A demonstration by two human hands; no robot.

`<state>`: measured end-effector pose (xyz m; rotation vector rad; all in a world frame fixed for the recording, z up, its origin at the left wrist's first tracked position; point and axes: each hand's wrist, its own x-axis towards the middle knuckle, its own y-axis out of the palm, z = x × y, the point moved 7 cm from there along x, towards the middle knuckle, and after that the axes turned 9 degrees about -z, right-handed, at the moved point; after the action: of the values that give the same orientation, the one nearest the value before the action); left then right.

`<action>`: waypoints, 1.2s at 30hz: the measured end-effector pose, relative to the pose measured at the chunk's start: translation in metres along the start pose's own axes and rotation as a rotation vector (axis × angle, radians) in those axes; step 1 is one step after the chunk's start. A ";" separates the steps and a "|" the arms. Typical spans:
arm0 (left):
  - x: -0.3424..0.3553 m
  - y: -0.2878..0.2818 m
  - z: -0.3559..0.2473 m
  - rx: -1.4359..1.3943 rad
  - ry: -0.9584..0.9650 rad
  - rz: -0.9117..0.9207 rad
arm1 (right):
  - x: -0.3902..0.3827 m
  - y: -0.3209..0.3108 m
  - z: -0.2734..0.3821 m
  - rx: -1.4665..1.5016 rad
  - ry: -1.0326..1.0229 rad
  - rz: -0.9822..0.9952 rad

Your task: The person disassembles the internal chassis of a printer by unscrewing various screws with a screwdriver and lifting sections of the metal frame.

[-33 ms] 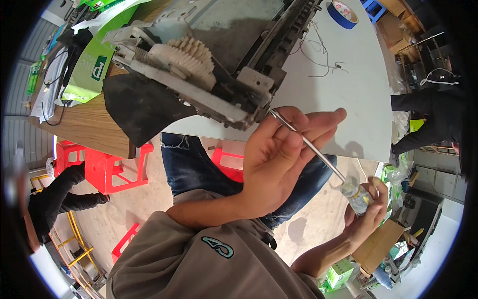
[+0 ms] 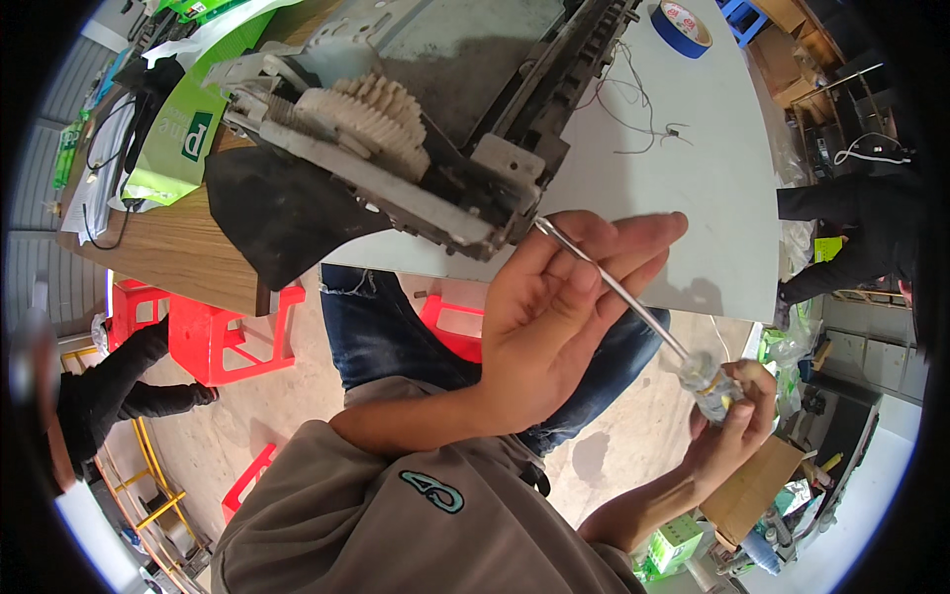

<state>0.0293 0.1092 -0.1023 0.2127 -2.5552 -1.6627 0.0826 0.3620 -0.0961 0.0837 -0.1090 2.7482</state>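
A long screwdriver slants from the lower right up to a stripped machine chassis with dusty white gears, which looks like a printer's insides. Its tip meets the near lower corner of the chassis; the exact contact spot is too small to make out. Around the shaft close to the tip, my left hand pinches with thumb and index finger, its other fingers stretched out. My right hand is closed on the clear handle. Black sheet material hangs below the chassis over the table edge.
The chassis rests on a white tabletop beside a wood-grain one. Blue tape and thin loose wires lie to the right. Red stools stand below left. Other people's legs show at both sides.
My right hand's fingers have shifted a little around the handle, which looks slightly turned. My left hand and the chassis stay in place.
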 end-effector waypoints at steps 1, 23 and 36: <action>-0.001 -0.001 -0.002 0.009 -0.009 0.006 | 0.001 -0.005 0.009 -0.022 -0.189 -0.056; -0.001 -0.013 0.012 -0.622 -0.354 -0.039 | -0.013 -0.013 0.007 -0.032 -0.322 -0.222; 0.030 0.029 0.058 0.171 -0.251 0.153 | -0.022 -0.097 -0.039 0.296 -0.128 -0.437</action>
<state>-0.0113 0.1684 -0.0991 -0.1890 -2.8127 -1.5028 0.1378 0.4462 -0.1302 0.3231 0.2541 2.3015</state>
